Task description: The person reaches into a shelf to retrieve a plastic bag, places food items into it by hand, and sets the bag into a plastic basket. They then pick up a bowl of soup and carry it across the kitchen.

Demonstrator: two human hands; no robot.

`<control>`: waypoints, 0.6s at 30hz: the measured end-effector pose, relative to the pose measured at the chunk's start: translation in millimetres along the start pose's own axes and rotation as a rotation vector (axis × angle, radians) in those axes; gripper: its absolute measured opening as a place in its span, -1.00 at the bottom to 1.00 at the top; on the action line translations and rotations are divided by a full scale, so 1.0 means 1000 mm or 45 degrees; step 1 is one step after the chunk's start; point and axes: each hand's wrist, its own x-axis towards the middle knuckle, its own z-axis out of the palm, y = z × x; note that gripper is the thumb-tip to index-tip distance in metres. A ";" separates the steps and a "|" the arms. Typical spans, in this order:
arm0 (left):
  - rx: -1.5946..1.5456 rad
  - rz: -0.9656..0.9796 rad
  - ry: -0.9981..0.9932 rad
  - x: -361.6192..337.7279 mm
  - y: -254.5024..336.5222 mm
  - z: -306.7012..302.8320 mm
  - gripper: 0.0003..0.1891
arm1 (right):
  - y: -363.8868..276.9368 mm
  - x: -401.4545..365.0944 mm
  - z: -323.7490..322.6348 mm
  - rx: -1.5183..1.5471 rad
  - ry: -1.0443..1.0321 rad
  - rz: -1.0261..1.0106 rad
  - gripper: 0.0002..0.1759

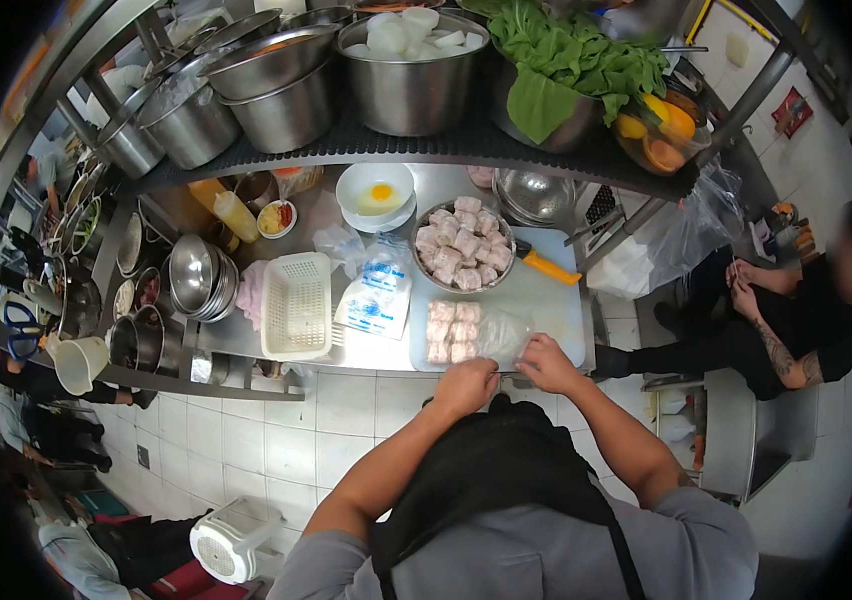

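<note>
A clear plastic bag [454, 332] lies on the pale cutting board [561, 300], with rows of pinkish pieces packed flat in its left part. At the bag's near edge my left hand [469, 386] has its fingers closed on the plastic. My right hand [546, 362] pinches the bag's open-looking right end. Behind the bag stands a steel bowl [421, 265] heaped with similar pinkish pieces [466, 240]. A knife with a yellow handle [551, 267] rests on the board, right of the bowl.
Left of the board are a printed plastic bag pack [376, 298], a white basket [296, 305] and stacked steel bowls [196, 275]. A white bowl with egg [376, 192] stands behind. An overhead shelf [396, 148] holds pots and greens. Another person [816, 300] sits at the right.
</note>
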 end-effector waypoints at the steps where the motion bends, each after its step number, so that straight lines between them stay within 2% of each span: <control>1: 0.015 -0.005 -0.010 -0.002 0.001 0.003 -0.79 | -0.003 -0.003 -0.010 -0.012 -0.028 -0.023 -0.82; 3: 0.040 -0.012 0.015 -0.008 0.002 0.010 -0.80 | -0.005 -0.009 -0.026 -0.033 -0.088 -0.083 -0.85; 6: 0.089 -0.058 0.116 -0.018 0.005 0.017 -0.79 | 0.022 -0.015 -0.043 0.050 -0.102 -0.134 -0.78; 9: 0.152 -0.186 0.234 -0.022 0.020 0.030 -0.76 | 0.033 -0.002 -0.051 0.013 0.164 0.110 -0.64; 12: 0.263 -0.247 0.353 -0.010 0.042 0.041 -0.73 | 0.019 0.029 -0.052 0.068 0.286 -0.010 -0.51; 14: 0.354 -0.240 0.382 0.006 0.060 0.048 -0.74 | 0.032 0.042 -0.037 0.012 0.224 -0.108 -0.61; 18: 0.409 -0.504 0.379 0.033 0.066 0.094 -0.78 | 0.063 0.060 -0.028 -0.039 0.080 -0.167 -0.80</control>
